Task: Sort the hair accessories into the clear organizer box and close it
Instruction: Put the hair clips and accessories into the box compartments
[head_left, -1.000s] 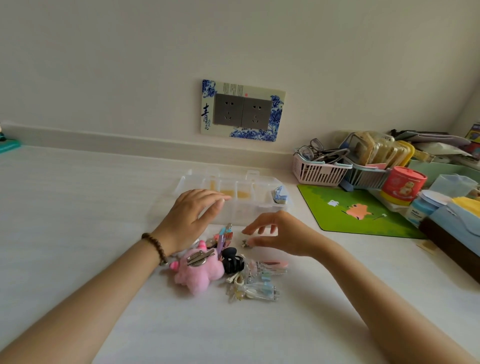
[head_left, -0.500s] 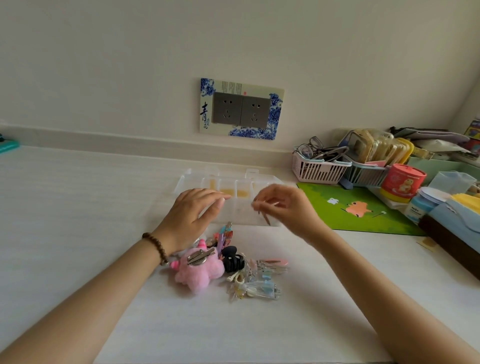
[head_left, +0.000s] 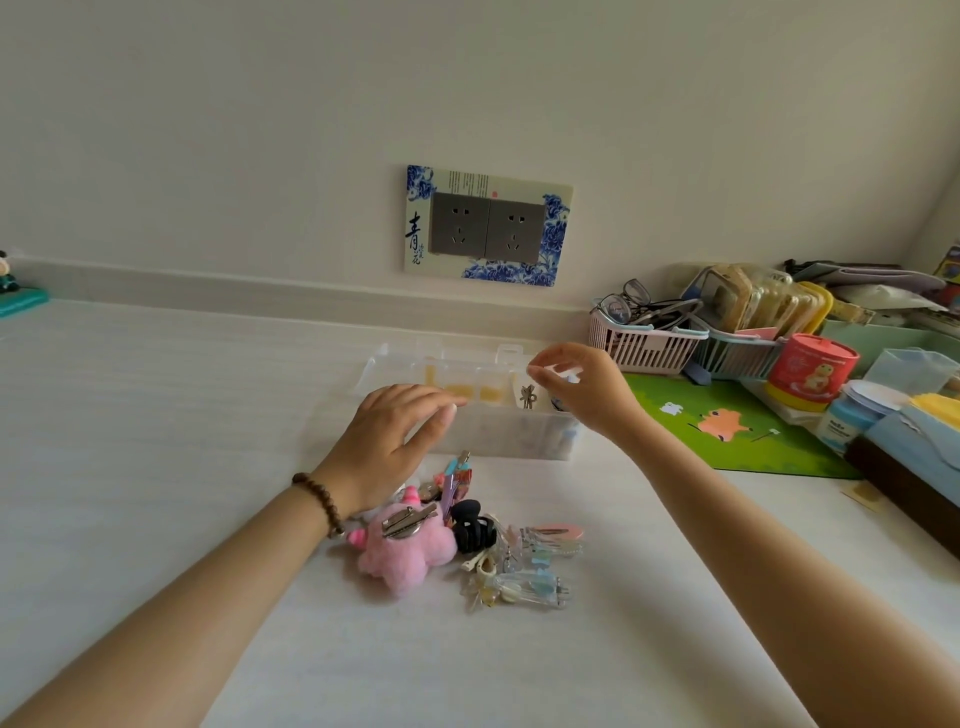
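Observation:
The clear organizer box (head_left: 519, 436) stands open at mid-table, with yellow pieces in its back compartments. My left hand (head_left: 387, 441) rests flat against its front left edge, fingers apart. My right hand (head_left: 579, 387) hovers over the box's right end with loose fingers and nothing visible in them. Just below it a small metal hair clip (head_left: 528, 397) sits in a right-hand compartment. In front of the box lies a pile: a pink plush clip (head_left: 405, 553), a black claw clip (head_left: 471, 526), coloured clips (head_left: 454, 478), a pink snap clip (head_left: 558, 532) and clear clips (head_left: 527, 590).
A green mat (head_left: 727, 431) lies right of the box. Behind it stand a pink basket (head_left: 641, 345) with glasses and a red canister (head_left: 808, 366). More clutter and a dark brown box (head_left: 906, 491) fill the right edge. A wall socket plate (head_left: 488, 226) is behind.
My right hand picked a small clip from the pile, carried it up over the box's right end and let it go into a compartment. The left hand stayed on the box.

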